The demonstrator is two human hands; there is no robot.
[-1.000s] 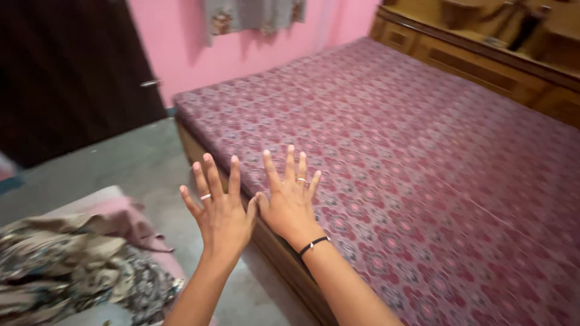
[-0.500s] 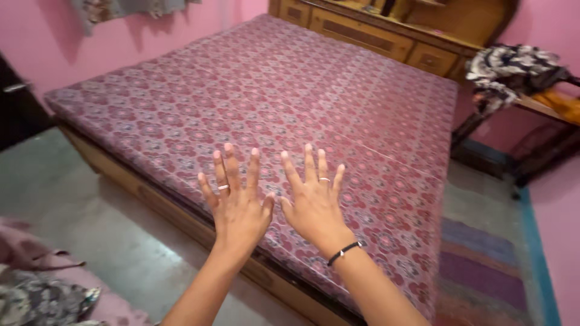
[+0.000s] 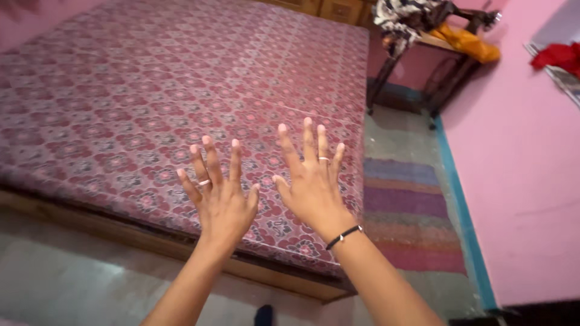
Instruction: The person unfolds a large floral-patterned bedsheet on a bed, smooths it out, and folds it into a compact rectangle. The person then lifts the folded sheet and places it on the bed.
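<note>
My left hand [image 3: 219,196] and my right hand [image 3: 311,181] are raised side by side with the backs toward me, fingers spread, holding nothing. Each wears a ring, and a thin black band circles the right wrist. Both hover over the near corner of a bed whose mattress [image 3: 151,96] has a maroon floral-patterned cover. They do not visibly touch it.
The bed's wooden frame [image 3: 181,250] runs along the grey floor [image 3: 66,284]. A striped rug [image 3: 408,208] lies to the right of the bed beside a pink wall [image 3: 519,151]. A small table [image 3: 435,51] at the back right carries piled cloth.
The view has swung to the right: the door and the cloth pile on the left have left the frame, and the rug and right wall have come in. Both hands stay spread and empty.
</note>
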